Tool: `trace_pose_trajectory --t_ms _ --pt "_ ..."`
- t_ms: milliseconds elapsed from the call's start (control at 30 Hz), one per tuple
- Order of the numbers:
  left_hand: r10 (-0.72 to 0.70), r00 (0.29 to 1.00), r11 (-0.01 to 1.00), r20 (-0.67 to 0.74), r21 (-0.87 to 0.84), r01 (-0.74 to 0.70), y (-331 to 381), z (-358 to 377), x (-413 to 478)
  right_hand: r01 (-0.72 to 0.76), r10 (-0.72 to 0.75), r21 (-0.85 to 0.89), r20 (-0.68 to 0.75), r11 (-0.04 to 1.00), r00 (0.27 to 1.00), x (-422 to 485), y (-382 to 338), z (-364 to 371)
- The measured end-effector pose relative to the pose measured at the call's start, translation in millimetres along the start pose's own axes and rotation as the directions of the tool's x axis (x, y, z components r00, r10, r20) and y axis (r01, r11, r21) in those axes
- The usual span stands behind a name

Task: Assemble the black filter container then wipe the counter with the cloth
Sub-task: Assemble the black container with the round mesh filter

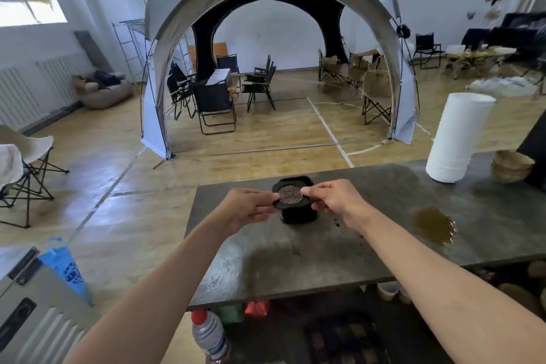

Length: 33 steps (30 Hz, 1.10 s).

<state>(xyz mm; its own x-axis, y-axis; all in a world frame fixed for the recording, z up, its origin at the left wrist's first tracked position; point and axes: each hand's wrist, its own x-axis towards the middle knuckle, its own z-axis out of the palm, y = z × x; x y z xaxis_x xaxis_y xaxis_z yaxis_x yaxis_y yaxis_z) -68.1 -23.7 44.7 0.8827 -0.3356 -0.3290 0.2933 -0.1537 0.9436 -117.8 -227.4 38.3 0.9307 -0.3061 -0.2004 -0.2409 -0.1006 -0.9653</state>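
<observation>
On the grey stone counter (295,260) stands the black filter container base (298,216), near the far edge. Just above it both hands hold the black flower-shaped lid (291,204) with a round copper filter grille (290,194) in its middle. My left hand (246,207) pinches the lid's left rim and my right hand (332,198) pinches its right rim. The lid is tilted slightly toward me, and whether it touches the base is hidden. No cloth is visible.
A brown liquid puddle (432,224) and small dark drops (338,224) lie on the counter to the right. A white paper roll (456,139) and stacked wooden bowls (512,167) stand at the far right. A red-capped bottle (208,334) is below the near edge.
</observation>
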Motion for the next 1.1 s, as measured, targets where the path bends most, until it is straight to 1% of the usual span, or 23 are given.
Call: trace_pose_trajectory --t_ms 67,133,267,367,500,667,767,900,967,1000,1033,1100 --pt "-0.023 1.0 1.0 0.004 -0.014 0.023 11 7 13 -0.015 0.013 -0.036 -0.041 0.999 0.999 12 -8 -8" --pt "-0.042 0.999 0.999 -0.009 0.003 0.042 19 13 27 -0.041 0.038 -0.055 -0.043 0.998 0.998 26 -14 -14" --pt "-0.097 0.994 0.985 -0.053 0.141 0.103 24 17 54 -0.144 0.144 -0.078 -0.005 0.986 0.99 49 -14 -20" --pt "-0.122 0.99 0.972 -0.07 0.192 0.133 19 19 64 -0.195 0.196 -0.07 0.004 0.978 0.981 63 -7 -23" --pt "-0.133 0.987 0.966 -0.088 0.211 0.149 8 23 73 -0.221 0.225 -0.089 0.026 0.971 0.974 73 0 -27" --pt "-0.194 0.975 0.958 -0.109 0.191 0.212 1 22 80 -0.267 0.277 -0.108 0.085 0.958 0.957 79 7 -26" --pt "-0.197 0.974 0.959 -0.116 0.183 0.216 -2 19 80 -0.297 0.308 -0.143 0.068 0.944 0.949 81 11 -23" --pt "-0.111 0.974 0.964 -0.197 0.215 0.154 -6 19 79 -0.288 0.287 -0.14 -0.027 0.947 0.958 83 11 -21" --pt "-0.057 0.975 0.972 -0.216 0.209 0.103 -8 19 76 -0.273 0.272 -0.138 -0.027 0.952 0.962 80 11 -22" --pt "-0.016 0.975 0.974 -0.222 0.217 0.065 -9 17 75 -0.235 0.235 -0.135 -0.013 0.963 0.972 78 12 -23" --pt "0.038 0.973 0.972 -0.227 0.236 0.017 -10 16 74 -0.167 0.168 -0.14 -0.002 0.976 0.986 77 13 -25" --pt "0.184 0.959 0.948 -0.214 0.298 -0.116 -14 9 73 0.048 -0.05 -0.195 -0.001 0.98 0.999 73 15 -30"
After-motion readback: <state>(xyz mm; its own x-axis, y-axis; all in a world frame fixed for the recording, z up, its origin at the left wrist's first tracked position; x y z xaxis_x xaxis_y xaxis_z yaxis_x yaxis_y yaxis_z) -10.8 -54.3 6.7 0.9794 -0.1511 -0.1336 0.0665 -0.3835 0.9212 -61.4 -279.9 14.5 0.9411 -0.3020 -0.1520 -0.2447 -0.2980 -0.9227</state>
